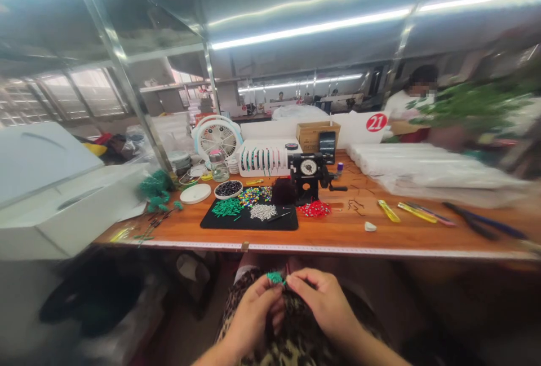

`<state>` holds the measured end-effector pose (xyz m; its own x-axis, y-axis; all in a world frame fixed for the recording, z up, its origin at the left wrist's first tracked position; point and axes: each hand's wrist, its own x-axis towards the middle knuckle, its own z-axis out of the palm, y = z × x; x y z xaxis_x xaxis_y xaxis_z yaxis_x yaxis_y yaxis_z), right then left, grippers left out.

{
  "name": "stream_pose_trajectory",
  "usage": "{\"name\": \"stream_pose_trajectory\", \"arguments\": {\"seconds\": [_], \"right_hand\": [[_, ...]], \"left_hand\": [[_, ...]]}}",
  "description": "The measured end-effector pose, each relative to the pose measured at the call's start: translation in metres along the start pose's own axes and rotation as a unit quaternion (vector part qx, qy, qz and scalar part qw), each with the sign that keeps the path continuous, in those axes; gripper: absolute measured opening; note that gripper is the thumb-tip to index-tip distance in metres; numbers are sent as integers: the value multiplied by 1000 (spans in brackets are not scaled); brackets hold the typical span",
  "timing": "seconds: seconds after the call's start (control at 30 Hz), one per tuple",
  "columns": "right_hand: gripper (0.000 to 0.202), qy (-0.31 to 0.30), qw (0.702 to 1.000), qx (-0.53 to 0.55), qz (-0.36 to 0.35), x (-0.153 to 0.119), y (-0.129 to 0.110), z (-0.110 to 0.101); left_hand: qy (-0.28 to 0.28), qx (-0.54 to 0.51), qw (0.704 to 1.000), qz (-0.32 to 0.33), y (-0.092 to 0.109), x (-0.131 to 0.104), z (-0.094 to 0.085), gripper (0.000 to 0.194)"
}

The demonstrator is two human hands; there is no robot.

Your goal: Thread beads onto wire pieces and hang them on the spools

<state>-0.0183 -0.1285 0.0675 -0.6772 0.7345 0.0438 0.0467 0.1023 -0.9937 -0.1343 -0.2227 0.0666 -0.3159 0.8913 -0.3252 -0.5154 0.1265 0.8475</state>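
Above my lap, just in front of the table edge, my left hand point(262, 305) pinches a small green beaded piece point(275, 278) between thumb and forefinger. My right hand point(318, 296) is closed at the right side of that piece, its thumb and forefinger pressed together. A thin dark reddish strand shows by the right fingertips; what exactly they grip is too small to make out. Beyond the hands a black mat point(249, 223) carries green tube beads point(227, 207), white beads point(263, 212) and multicoloured beads point(250, 197). A dish of black beads point(229, 188) stands at its back.
A black hand-cranked machine point(310, 174) stands behind red beads point(315, 208). Yellow cutters point(387, 211) and dark-handled pliers point(486, 222) lie to the right. Green pieces point(156, 185), a white lid point(195, 193), a spool rack point(266, 157) and a fan point(217, 140) are further left. A person sits behind plastic-wrapped rolls point(422, 168).
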Motion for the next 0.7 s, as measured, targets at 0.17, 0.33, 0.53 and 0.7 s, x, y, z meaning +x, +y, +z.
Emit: {"name": "stream_pose_trajectory", "arguments": {"seconds": [0.17, 0.33, 0.53, 0.7], "right_hand": [[35, -94, 989, 107, 40, -5, 2, -1], [35, -175, 972, 157, 26, -9, -4, 1], [36, -204, 971, 103, -65, -8, -1, -1], [34, -244, 959, 126, -72, -5, 6, 0]], "left_hand": [[14, -10, 1000, 20, 3, -2, 1, 38], [33, -11, 999, 12, 7, -3, 3, 43], [57, -20, 998, 11, 9, -5, 4, 47], [48, -19, 999, 18, 8, -6, 6, 46]]}}
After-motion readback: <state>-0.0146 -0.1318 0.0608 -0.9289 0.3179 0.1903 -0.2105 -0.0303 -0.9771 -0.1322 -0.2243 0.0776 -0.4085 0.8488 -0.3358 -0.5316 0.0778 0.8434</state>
